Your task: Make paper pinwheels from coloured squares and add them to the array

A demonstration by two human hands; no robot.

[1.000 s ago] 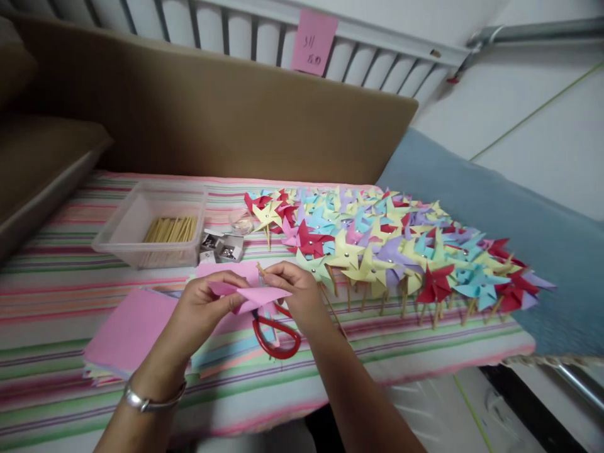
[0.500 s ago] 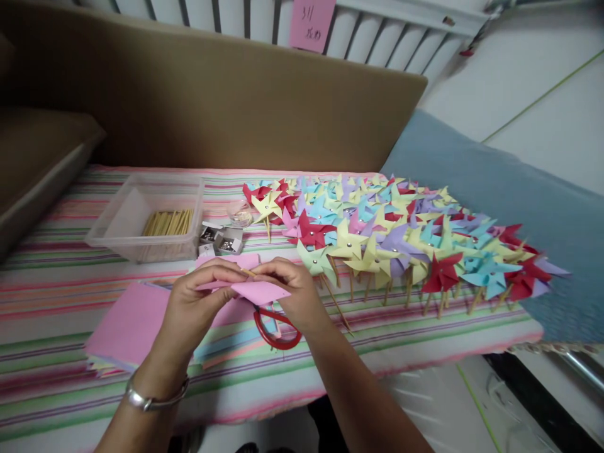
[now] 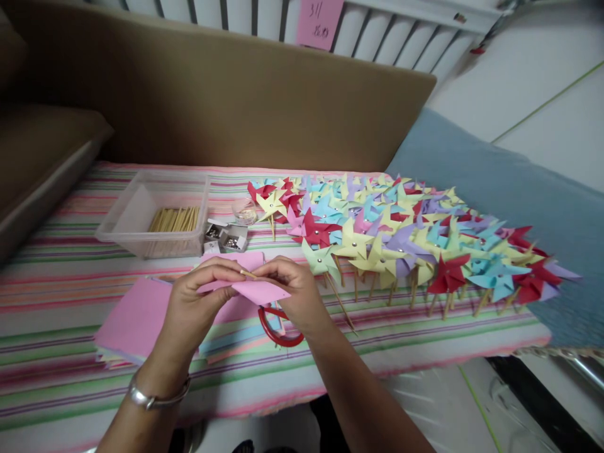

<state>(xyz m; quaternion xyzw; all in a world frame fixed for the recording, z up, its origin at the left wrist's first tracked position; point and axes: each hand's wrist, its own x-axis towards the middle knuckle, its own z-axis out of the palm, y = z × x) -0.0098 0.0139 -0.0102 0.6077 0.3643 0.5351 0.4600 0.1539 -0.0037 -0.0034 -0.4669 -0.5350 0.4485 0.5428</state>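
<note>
The left hand (image 3: 195, 305) and right hand (image 3: 298, 292) face each other just above the near middle of the desk (image 3: 56, 314), their fingertips close together. The left hand is pinched on a folded piece of pink paper (image 3: 260, 291), one corner of which points right, against the right hand. A thin wooden stick (image 3: 248, 274) lies between the fingertips, just behind the paper, with the right hand's fingers closed at its right end; the exact grip is partly hidden. A silver bracelet (image 3: 153, 401) circles the left wrist.

Below the hands, the red handle of a pair of scissors (image 3: 282, 341) shows over coloured sheets (image 3: 229, 340), the uppermost pink. A stack of paper (image 3: 134, 318), also topped with pink, lies to the left. Farther off on the left, a clear plastic tub (image 3: 141, 240) contains more sticks (image 3: 174, 220); just right of it are small open boxes (image 3: 233, 240) of shiny metal pieces. Many paper pinwheels (image 3: 322, 259), in red, yellow, blue, purple and green, crowd the right side. A brown board (image 3: 264, 107) stands along the far edge.
</note>
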